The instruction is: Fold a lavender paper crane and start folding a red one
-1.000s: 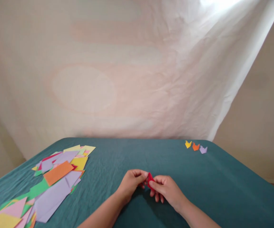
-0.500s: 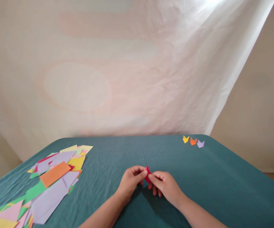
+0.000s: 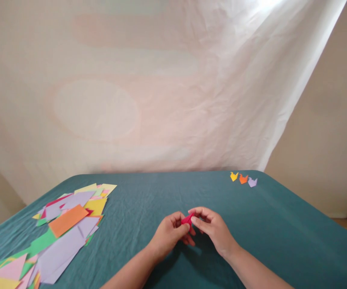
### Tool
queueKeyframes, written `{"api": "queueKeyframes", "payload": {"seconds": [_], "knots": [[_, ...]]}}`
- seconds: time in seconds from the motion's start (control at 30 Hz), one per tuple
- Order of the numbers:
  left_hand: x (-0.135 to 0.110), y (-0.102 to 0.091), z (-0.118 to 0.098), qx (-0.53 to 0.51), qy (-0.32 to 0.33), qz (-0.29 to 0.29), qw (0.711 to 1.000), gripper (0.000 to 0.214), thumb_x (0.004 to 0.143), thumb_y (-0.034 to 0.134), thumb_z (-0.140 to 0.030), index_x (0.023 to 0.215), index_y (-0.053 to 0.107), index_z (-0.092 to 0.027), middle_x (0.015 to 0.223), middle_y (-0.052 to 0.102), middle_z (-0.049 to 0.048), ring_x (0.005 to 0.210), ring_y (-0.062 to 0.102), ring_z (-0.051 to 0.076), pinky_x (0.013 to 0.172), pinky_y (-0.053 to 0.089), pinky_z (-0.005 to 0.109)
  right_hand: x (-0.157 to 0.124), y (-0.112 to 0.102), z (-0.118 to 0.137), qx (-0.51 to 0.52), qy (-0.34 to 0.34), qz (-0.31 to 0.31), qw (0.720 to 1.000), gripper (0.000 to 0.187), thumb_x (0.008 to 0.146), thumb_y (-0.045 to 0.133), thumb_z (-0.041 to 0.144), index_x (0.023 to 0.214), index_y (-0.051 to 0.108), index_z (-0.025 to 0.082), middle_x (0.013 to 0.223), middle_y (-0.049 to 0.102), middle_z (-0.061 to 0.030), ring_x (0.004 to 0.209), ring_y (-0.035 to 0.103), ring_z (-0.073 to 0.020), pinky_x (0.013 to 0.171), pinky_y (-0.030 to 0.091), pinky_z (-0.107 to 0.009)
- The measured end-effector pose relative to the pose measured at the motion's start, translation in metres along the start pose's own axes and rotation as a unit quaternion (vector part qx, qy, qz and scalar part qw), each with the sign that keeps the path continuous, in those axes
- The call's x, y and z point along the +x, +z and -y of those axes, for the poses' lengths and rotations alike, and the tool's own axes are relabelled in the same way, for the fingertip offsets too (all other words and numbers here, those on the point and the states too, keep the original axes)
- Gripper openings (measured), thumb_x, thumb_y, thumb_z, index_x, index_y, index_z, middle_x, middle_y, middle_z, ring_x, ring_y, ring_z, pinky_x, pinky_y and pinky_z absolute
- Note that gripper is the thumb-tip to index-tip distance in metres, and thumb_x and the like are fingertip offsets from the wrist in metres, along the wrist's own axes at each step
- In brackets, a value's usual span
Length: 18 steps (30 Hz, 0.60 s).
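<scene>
A small folded piece of red paper is held between both hands just above the table, near its front middle. My left hand pinches its lower left part between thumb and fingers. On its upper right part, the thumb and forefinger of my right hand are closed. Fingertips cover much of the paper, so its full folded shape is hidden.
Loose coloured paper sheets lie overlapping along the left side of the green-covered table. Three folded paper birds stand in a row at the far right: yellow, orange and lilac. A pale cloth hangs behind.
The red paper has turned from upright to more sideways. My right hand has risen slightly and shifted its pinch to the upper right, while my left thumb has moved lower on the paper.
</scene>
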<state>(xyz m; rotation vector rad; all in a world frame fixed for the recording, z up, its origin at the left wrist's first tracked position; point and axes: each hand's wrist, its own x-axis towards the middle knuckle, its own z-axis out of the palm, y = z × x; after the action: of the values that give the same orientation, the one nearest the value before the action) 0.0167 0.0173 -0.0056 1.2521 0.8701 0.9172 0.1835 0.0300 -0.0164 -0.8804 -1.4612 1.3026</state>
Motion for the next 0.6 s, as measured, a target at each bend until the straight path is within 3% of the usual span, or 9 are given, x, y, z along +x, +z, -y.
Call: {"api": "queueKeyframes", "payload": {"seconds": [0.13, 0.27, 0.6], "knots": [[-0.0002, 0.0017, 0.0021, -0.008, 0.003, 0.015, 1.000, 0.017, 0.084, 0.056, -0.029, 0.086, 0.046, -0.016, 0.072, 0.068, 0.0053, 0.056, 0.067, 0.017, 0.053, 0.045, 0.024, 0.0003, 0.0003, -0.0038, 0.011, 0.001, -0.008, 1.000, 0.022, 0.080, 0.065, 0.034, 0.096, 0.065, 0.018, 0.083, 0.065, -0.0031, 0.073, 0.056, -0.0152, 0.069, 0.043, -0.027], [0.0007, 0.0011, 0.0048, -0.026, 0.012, 0.026, 0.999, 0.023, 0.083, 0.059, -0.033, 0.091, 0.045, -0.016, 0.072, 0.068, 0.0049, 0.056, 0.067, 0.017, 0.055, 0.046, 0.025, 0.0018, 0.0005, -0.0064, 0.002, -0.009, -0.049, 0.999, 0.021, 0.079, 0.065, 0.032, 0.095, 0.063, 0.019, 0.079, 0.063, -0.0009, 0.071, 0.054, -0.0142, 0.066, 0.042, -0.025], [0.0031, -0.0003, 0.0071, -0.008, 0.018, -0.008, 1.000, 0.026, 0.087, 0.053, -0.040, 0.091, 0.050, -0.014, 0.071, 0.068, 0.0065, 0.057, 0.067, 0.016, 0.055, 0.046, 0.025, 0.0007, 0.0020, -0.0066, -0.006, -0.007, -0.052, 0.999, 0.017, 0.080, 0.063, 0.031, 0.091, 0.062, 0.019, 0.074, 0.062, -0.0005, 0.067, 0.055, -0.0142, 0.062, 0.043, -0.025]]}}
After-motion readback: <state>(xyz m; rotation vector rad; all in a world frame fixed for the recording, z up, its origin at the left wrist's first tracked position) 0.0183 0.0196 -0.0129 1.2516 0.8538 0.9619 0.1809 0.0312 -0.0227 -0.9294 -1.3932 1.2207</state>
